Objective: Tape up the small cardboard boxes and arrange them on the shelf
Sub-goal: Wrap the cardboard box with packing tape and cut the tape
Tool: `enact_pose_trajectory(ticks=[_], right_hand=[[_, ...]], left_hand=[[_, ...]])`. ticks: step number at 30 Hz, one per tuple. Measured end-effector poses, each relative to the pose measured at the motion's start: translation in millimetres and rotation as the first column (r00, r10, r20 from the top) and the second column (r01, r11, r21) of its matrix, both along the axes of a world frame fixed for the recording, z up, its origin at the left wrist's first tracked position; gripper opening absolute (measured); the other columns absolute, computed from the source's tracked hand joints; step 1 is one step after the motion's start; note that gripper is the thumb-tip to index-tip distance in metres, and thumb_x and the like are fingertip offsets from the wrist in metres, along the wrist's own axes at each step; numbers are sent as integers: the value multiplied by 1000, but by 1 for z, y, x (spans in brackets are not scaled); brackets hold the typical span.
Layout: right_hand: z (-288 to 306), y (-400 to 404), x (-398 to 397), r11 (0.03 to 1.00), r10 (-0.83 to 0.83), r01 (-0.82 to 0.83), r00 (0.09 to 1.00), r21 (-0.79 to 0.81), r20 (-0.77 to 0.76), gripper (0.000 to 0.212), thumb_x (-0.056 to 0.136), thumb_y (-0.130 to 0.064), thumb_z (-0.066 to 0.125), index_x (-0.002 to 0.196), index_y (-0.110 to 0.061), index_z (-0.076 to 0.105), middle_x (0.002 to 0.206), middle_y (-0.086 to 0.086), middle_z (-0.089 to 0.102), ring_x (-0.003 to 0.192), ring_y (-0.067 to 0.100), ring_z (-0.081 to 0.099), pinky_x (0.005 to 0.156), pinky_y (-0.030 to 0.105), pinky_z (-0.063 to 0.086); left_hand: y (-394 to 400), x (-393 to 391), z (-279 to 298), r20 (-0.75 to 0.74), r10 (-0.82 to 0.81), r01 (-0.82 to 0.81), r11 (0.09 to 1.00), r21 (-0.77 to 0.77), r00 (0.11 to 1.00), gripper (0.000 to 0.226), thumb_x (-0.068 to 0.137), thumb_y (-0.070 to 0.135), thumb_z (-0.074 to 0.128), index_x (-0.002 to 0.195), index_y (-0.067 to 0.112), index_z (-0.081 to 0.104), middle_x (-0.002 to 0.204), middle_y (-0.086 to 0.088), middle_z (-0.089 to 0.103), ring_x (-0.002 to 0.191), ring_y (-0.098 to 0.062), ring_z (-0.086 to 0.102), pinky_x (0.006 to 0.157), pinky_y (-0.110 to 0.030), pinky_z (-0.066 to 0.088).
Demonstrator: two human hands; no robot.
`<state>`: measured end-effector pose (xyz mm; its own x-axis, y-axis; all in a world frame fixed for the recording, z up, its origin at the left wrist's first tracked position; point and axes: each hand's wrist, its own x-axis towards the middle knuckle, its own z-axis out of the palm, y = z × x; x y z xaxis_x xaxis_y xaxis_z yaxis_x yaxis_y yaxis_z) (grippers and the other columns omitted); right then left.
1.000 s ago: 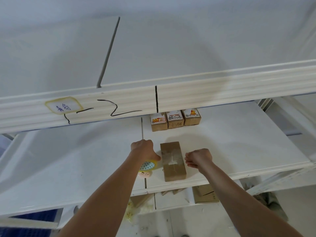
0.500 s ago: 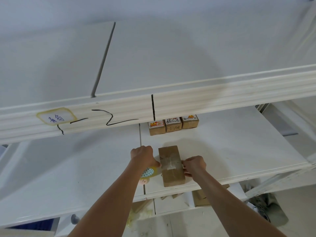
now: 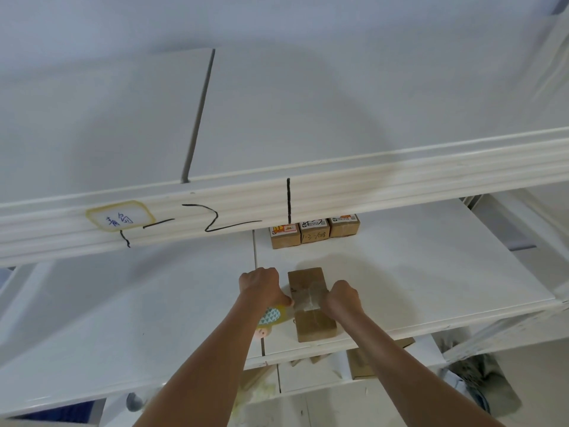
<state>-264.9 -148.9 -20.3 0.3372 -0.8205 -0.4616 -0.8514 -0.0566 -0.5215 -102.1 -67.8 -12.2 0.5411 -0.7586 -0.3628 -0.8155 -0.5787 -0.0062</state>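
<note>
White shelf (image 3: 431, 272) carries four cardboard boxes — three labelled boxes (image 3: 314, 233) behind, one reading "1-3-608". Both hands — left hand (image 3: 261, 286), right hand (image 3: 341, 298) — grip tape (image 3: 308, 298) across the front box (image 3: 311, 306).

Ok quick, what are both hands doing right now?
Left hand: curled round the tape dispenser.
Right hand: fingers curled, pressing the tape onto the cardboard box.

I see a brown cardboard box (image 3: 311, 305) lying on the white shelf (image 3: 431, 272), a strip of clear tape (image 3: 308, 298) across its top. My left hand (image 3: 261, 286) grips a patterned tape dispenser (image 3: 271, 317) at the box's left edge; my right hand (image 3: 341, 298) is curled against the right edge. Three small labelled boxes (image 3: 314, 232) stand side by side behind.
</note>
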Motion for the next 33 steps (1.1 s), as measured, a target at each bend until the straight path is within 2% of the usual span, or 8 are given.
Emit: enact_pose_trajectory(ticks=[2,5,8,12,21,24,28,33], right_hand=[[7,3,10,990,131,-125,987,65,-98,28,101,-32,55,116,-10,59,93,2,60,85,21,61,67,26,47],[8,9,27,925,363,-328,912,193,-190,73,91,-47,69,150,-16,39,143,8,52,129,28,53,101,34,47],[5,16,35,925,357,-298,892,234,-275,110,75,-59,80,157,-13,22,155,13,36,141,33,39,115,43,38],[5,25,37,956,277,-213,879,201,-388,126,74,-59,82,158,-4,4,161,16,18,148,33,23,120,42,28],[6,31,22,997,75,-75,980,8,-185,94,78,-46,75,152,-10,27,142,10,38,131,29,39,99,36,39],[18,24,19,995,-11,18,998,101,-64,95,70,-55,75,146,-12,38,134,7,47,123,25,50,99,37,49],[42,8,8,963,-101,68,988,262,117,92,49,-51,79,128,-11,55,101,1,63,86,16,64,58,29,51],[51,-5,-6,963,-43,-24,970,270,238,47,59,-38,89,94,-17,68,89,0,71,73,11,68,43,19,45]], left_hand=[[0,0,0,2,-2,2,1000,7,1000,59,76,70,72,103,17,64,84,4,61,77,-16,60,74,-27,44],[-1,-2,3,-5,-2,2,1000,20,1000,55,78,69,71,97,19,59,83,4,60,77,-15,60,75,-27,43],[1,-3,6,-11,2,-2,1000,9,1000,50,79,66,71,92,20,56,76,6,57,75,-15,59,74,-27,43],[3,-7,7,10,3,-3,1000,-17,1000,46,81,64,71,90,22,56,74,7,56,74,-13,60,72,-25,44],[2,4,15,-53,55,-59,995,-79,997,57,73,76,67,89,22,59,75,8,59,68,-12,56,66,-28,41],[-1,11,28,-118,48,-60,994,-95,992,62,67,84,64,83,24,62,76,8,62,70,-10,60,63,-26,44],[-4,22,41,-242,35,-69,989,-131,970,60,66,85,62,67,25,60,71,7,62,67,-8,61,56,-24,43],[-1,28,55,-354,-9,-79,969,-234,935,54,73,75,70,56,25,56,59,7,54,57,-7,53,51,-22,38]])
